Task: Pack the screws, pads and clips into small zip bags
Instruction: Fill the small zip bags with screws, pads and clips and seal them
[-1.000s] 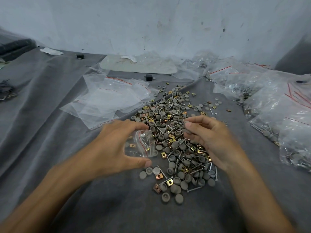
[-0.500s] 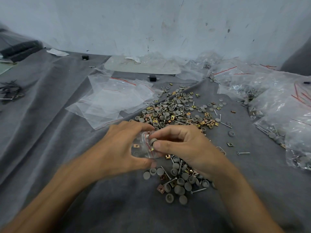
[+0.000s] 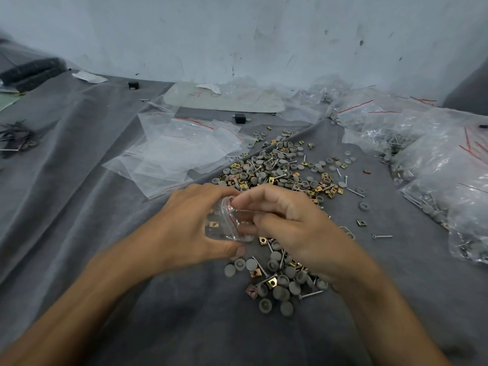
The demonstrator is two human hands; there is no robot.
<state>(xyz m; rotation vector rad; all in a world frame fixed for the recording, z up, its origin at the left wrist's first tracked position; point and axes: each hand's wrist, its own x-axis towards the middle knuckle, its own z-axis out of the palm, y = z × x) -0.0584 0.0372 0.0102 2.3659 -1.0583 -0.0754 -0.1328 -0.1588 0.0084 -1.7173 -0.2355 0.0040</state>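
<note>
My left hand (image 3: 190, 228) grips a small clear zip bag (image 3: 224, 223) with a red seal line, its mouth turned to the right. A brass clip shows inside the bag. My right hand (image 3: 285, 223) has its curled fingertips at the bag's mouth; whether it still pinches a part there is hidden. A loose pile of grey round pads, brass square clips and thin screws (image 3: 280, 175) spreads on the grey cloth behind and under my hands, with more pads (image 3: 274, 283) in front of my right wrist.
Empty zip bags (image 3: 174, 154) lie flat at the left rear. Filled bags (image 3: 435, 159) are heaped along the right side. A white flat board (image 3: 224, 99) lies by the wall. Small black blocks (image 3: 239, 118) and dark clutter (image 3: 15, 138) sit further off.
My right hand left the pile with a grey pad and brought it to the bag's mouth; its fingers now sit deeper at the opening. The left hand stayed on the bag.
</note>
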